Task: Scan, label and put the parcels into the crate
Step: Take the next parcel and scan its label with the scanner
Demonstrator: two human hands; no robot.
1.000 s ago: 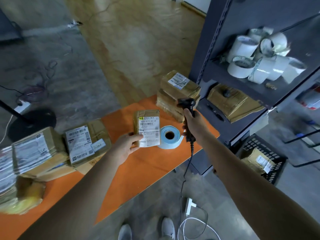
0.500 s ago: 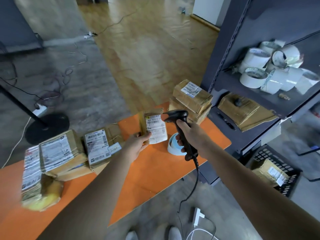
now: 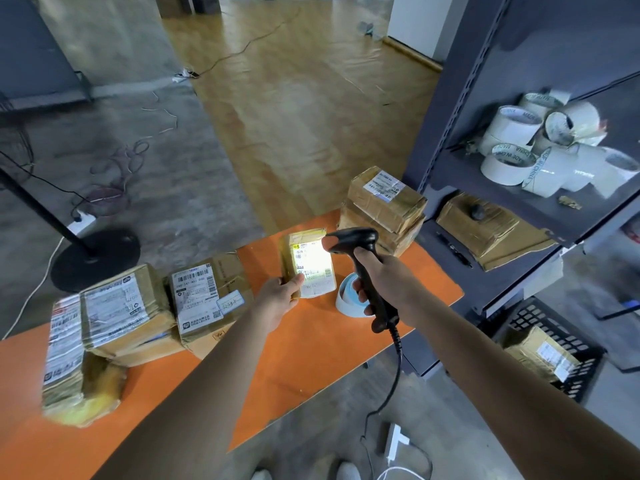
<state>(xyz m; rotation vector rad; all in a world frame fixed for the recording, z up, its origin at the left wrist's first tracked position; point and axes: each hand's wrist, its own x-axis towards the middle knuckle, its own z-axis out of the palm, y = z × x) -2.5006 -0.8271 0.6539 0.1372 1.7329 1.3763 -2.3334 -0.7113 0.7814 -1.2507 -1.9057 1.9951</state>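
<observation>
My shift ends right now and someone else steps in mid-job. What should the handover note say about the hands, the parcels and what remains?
Left hand: pinches the small parcel by its lower corner, label facing the scanner.
Right hand: grips the scanner, whose light falls on that label.
Label roll: on the orange table, beside the right hand.
Black crate: on the floor to the right, with one parcel in crate.
Waiting parcels: at the table's left. A stack sits at its far right corner.
Left: finish this scan, label the parcel, crate it, then do the others.
</observation>
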